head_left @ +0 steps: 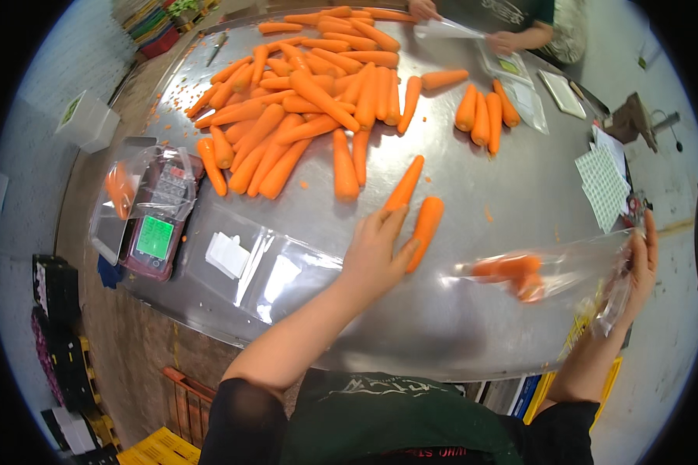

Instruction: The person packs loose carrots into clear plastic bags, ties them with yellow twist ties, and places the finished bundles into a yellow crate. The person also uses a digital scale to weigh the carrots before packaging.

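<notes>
My left hand (378,247) is on the steel tabletop with its fingers over the thick end of one carrot (406,183). Its thumb lies against a second carrot (428,224) just to the right. Off to the right, my right hand (640,273) grips the gathered end of a clear plastic bag (581,261). Blurred carrots (509,270) sit in the bag's far end, low over the table. Left of my left hand lie flat clear bags (291,270) with white paper slips (228,256) on them.
A large carrot pile (308,99) covers the table's far middle. At left, a digital scale (157,232) bears a bag with carrots (119,189). Across the table, a co-worker's hands (503,42) hold a clear bag near several carrots (481,116). A knife (216,47) lies far left.
</notes>
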Demonstrator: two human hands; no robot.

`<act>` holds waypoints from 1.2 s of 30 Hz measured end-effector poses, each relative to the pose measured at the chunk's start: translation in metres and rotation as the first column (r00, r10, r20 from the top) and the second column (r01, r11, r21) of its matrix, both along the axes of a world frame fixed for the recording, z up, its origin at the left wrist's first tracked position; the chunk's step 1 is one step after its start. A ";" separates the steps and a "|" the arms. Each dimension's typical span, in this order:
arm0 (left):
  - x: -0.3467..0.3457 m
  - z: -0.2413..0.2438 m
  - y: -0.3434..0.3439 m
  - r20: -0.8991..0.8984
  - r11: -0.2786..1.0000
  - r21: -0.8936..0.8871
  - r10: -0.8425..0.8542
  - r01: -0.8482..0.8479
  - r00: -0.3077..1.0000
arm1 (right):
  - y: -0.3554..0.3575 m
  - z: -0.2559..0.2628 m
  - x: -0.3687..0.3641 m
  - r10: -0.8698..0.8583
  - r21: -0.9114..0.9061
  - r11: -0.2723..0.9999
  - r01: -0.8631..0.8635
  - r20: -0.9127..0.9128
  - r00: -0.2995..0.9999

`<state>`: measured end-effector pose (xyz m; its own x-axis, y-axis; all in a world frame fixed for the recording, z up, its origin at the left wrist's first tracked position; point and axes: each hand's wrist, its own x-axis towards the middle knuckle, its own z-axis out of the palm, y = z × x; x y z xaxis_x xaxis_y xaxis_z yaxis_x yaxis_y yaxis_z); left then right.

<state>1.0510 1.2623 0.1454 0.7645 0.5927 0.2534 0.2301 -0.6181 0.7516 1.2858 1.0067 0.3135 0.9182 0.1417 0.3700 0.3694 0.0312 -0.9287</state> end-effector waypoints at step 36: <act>-0.283 0.041 0.269 0.468 0.533 0.018 0.743 -0.846 0.478 | 0.602 -0.101 -0.407 0.917 0.147 -0.020 -0.989 -0.390 -0.077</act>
<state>0.7682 1.5318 0.1865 -0.1964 0.7813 0.5925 0.4554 -0.4624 0.7608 0.8785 1.6086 0.2127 -0.1634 0.9866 -0.0013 -0.1773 -0.0306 -0.9837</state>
